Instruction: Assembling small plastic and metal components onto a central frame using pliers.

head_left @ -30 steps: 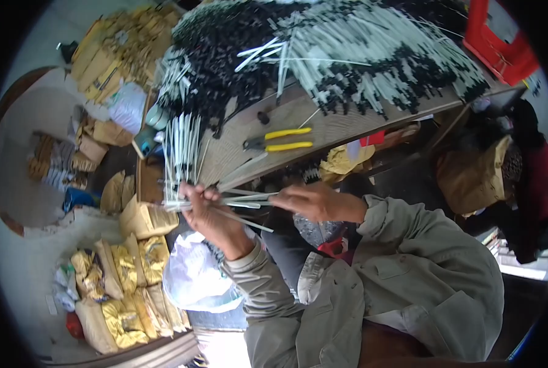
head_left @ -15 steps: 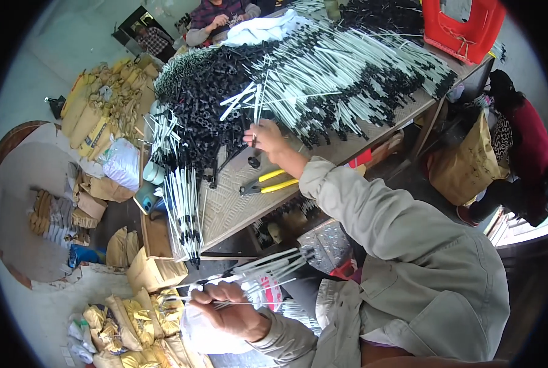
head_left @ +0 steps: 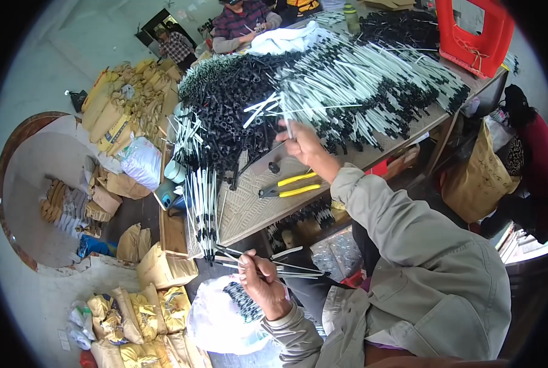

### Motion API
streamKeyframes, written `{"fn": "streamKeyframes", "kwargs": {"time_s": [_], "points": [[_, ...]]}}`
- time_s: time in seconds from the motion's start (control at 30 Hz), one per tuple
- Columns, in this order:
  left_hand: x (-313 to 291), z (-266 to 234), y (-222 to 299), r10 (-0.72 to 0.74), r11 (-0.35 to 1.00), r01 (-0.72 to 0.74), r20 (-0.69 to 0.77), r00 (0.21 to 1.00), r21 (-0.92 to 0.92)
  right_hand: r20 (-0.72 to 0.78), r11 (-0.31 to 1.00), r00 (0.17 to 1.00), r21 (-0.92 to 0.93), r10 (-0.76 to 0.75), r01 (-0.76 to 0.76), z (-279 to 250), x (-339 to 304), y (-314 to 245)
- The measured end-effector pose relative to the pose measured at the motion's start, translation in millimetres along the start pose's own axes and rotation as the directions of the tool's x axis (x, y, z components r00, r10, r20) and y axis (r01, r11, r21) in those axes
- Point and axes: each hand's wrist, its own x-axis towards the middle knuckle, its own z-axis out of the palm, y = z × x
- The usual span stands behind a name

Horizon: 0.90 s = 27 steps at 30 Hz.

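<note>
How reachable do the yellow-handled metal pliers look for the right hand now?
Probably yes: the pliers lie uncovered on the brown patterned tabletop near the right hand, though it seems to pinch a thin pale rod.

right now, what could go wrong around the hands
The left hand grips several thin sticks spread at different angles, so one might slip out. The yellow-handled pliers lie near the front edge of the table, not far from the right sleeve, which could nudge them off.
</note>
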Motion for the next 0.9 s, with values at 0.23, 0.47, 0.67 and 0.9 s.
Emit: {"fn": "streamKeyframes", "kwargs": {"time_s": [0.23, 0.47, 0.67, 0.9], "points": [[-4.6, 21.5, -13.1, -0.045, 0.992, 0.04, 0.038, 0.998, 0.12, 0.242, 0.965, 0.961, -0.254, 0.13, -0.066, 7.7, 15.6, -36.6], [33.1, 43.8, 8.1, 0.162, 0.968, -0.137, -0.108, 0.981, 0.212, 0.633, 0.27, 0.729, -0.677, -0.259, 0.684, 5.9, -106.4, -2.3], [56.7, 52.1, 15.0, 0.263, 0.95, -0.242, -0.087, 0.961, 0.197, 0.876, -0.369, 0.407, -0.479, -0.257, 0.796, -12.2, -168.6, 5.0], [52.5, 52.7, 1.0, 0.357, 0.922, -0.325, -0.137, 0.924, 0.209, 0.879, -0.496, 0.469, -0.445, -0.084, 0.746, -26.2, -190.5, 7.6]]}}
